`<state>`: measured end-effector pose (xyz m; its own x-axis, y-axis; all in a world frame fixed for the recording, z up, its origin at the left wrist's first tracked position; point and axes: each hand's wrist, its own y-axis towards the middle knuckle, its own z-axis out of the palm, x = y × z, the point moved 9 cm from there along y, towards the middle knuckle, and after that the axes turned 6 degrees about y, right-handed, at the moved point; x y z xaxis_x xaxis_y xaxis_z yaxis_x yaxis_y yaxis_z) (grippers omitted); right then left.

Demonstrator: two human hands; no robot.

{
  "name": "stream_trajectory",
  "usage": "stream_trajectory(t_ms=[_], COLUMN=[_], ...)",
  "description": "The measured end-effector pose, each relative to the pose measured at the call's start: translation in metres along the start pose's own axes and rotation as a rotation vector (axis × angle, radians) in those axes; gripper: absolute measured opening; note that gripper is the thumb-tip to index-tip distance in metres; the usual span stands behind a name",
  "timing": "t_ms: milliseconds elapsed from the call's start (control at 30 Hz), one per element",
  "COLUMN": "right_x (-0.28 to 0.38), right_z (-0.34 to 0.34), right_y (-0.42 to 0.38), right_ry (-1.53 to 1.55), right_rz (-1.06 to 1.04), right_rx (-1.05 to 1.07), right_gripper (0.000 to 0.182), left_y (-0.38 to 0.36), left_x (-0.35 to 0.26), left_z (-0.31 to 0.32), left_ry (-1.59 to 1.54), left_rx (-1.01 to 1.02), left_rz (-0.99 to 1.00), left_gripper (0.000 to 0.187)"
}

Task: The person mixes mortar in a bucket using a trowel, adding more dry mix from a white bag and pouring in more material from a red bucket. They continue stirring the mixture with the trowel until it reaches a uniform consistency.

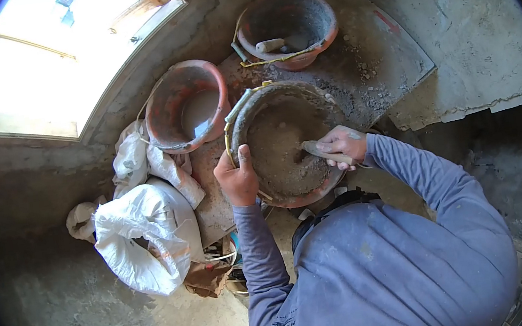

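Observation:
My left hand (239, 177) grips the near left side of a round orange tub (297, 200) by its rim, thumb pointing up. Inside the tub lies a grey-brown, crumbly mortar mix (281, 138). My right hand (344, 145) is closed round the pale handle of a trowel (327, 153) over the tub's right side. The far end of the trowel reaches into the mix, so its blade is mostly hidden. A rope handle with pale sleeves (239, 111) runs along the tub's left rim.
A second tub (218, 81) with watery liquid stands to the left; a third tub (327, 39) behind holds a pale roller-like object (270, 45). White sacks (143, 234) lie at left. A dusty board (383, 52) with rubble sits beneath. A bright window (37, 66) is upper left.

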<state>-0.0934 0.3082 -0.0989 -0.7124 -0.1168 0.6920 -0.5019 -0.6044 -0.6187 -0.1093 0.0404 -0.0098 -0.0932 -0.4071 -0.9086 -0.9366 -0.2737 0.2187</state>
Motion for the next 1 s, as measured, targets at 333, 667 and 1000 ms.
stream_trajectory(t_ms=[333, 667, 1000], right_x=[0.018, 0.049, 0.037], right_z=[0.004, 0.046, 0.066], right_y=[-0.027, -0.096, -0.118], right_ry=[-0.471, -1.442, -1.448], right_rz=[-0.469, -0.604, -0.461], right_rx=[-0.162, -0.510, -0.523], right_gripper=[0.036, 0.052, 0.044], left_y=[0.004, 0.014, 0.018], left_x=[-0.004, 0.011, 0.018], left_z=[0.008, 0.000, -0.005], left_ry=[-0.025, -0.034, -0.039], left_rx=[0.052, 0.024, 0.001], left_rz=[0.039, 0.017, -0.022], left_gripper=[0.040, 0.039, 0.040])
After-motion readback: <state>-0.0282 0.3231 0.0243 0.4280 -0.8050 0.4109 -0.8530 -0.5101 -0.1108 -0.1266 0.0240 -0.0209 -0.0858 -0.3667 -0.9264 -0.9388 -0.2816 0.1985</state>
